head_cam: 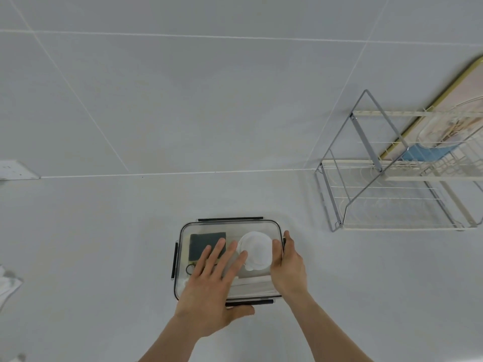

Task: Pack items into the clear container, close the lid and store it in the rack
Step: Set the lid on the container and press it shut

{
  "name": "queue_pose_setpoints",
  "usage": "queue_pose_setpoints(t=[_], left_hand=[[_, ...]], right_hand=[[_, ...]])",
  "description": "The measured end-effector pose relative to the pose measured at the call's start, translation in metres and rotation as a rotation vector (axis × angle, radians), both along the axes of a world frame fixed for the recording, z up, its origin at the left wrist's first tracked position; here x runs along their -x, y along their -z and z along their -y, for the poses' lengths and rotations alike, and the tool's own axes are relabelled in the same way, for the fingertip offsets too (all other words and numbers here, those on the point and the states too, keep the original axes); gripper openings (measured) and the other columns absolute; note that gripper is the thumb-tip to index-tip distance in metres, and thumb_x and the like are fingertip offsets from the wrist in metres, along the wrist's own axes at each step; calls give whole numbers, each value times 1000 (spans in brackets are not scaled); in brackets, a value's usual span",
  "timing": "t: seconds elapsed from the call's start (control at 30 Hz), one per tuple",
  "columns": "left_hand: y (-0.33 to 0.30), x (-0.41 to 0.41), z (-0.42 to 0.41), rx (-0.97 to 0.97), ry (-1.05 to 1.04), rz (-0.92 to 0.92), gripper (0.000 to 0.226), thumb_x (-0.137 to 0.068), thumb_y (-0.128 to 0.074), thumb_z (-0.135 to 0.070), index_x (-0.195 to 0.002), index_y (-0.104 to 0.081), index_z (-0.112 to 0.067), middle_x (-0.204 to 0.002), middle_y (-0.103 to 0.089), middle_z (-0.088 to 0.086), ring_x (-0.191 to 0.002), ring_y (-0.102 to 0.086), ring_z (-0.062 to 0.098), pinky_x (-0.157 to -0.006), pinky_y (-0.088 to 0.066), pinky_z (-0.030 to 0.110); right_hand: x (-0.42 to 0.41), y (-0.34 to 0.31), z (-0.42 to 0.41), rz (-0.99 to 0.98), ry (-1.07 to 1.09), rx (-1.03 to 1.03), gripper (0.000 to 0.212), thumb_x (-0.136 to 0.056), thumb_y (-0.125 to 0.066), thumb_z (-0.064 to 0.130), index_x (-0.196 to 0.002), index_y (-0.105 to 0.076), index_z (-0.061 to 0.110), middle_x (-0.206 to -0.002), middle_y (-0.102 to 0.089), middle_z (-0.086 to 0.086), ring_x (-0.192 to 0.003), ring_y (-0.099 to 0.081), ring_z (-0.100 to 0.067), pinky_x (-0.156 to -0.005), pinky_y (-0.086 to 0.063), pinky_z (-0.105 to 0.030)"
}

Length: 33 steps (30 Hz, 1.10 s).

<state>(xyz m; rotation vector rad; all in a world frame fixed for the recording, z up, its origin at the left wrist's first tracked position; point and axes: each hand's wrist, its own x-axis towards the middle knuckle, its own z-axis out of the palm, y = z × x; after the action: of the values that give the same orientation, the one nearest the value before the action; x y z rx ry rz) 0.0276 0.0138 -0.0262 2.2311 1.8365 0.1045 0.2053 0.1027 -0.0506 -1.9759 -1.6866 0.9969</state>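
Note:
The clear container [261, 226] with black latches sits on the white counter in front of me, its clear lid on top. Inside I see a dark grey-green sponge [202, 242], a white round pad [254, 250], a small dark ring [190, 269] and a white flat item near the front. My left hand [211, 286] lies flat on the lid with fingers spread and its thumb at the front latch. My right hand [287, 265] rests on the right edge, fingers curled over the right latch. The wire rack [392, 184] stands to the right at the back.
A framed picture with a gold edge [428, 105] leans behind the rack. A blue cloth [428, 154] lies on the rack's upper tier. A wall socket [15, 169] is at the far left, and a white crumpled cloth [7, 283] lies at the left edge.

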Motion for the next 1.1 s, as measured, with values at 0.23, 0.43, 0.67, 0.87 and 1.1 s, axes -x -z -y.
queue_pose_setpoints(t=[0.23,0.43,0.67,0.87,1.1], left_hand=[[-12,23,-43,-177,-366,108,61,-98,-26,-56,-151,-28,-27,-159,-28,-1,-149,-14,21,-119,-17,45],[11,36,-66,-97,-436,19,64,-99,-14,-55,-152,-27,-20,-158,-31,1,-149,-15,21,-120,-11,43],[11,32,-71,-57,-475,-35,63,-97,-21,-57,-146,-38,-21,-144,-48,0,-140,-32,26,-118,-17,46],[13,32,-72,-59,-470,-47,56,-96,-26,-55,-137,-46,-21,-136,-52,1,-131,-40,28,-113,-25,49],[16,35,-72,-77,-474,-44,63,-96,-21,-59,-141,-43,-22,-140,-51,0,-136,-38,27,-115,-24,49]], right_hand=[[16,-11,-12,346,-258,-449,63,-103,-26,45,-156,-23,12,-162,-27,-13,-151,-20,-27,-120,-26,-43],[49,-12,-26,443,-532,-438,62,-105,-26,49,-157,-23,14,-165,-20,-7,-154,-4,-21,-122,-14,-46],[51,-12,-28,514,-548,-398,63,-103,-26,53,-155,-29,16,-158,-37,-4,-150,-22,-26,-122,-17,-48],[52,-15,-30,529,-561,-402,60,-103,-23,51,-149,-38,15,-144,-50,-3,-136,-40,-27,-120,-23,-50],[53,-13,-32,519,-575,-406,61,-102,-27,52,-150,-36,16,-143,-51,-3,-138,-38,-27,-120,-18,-51]])
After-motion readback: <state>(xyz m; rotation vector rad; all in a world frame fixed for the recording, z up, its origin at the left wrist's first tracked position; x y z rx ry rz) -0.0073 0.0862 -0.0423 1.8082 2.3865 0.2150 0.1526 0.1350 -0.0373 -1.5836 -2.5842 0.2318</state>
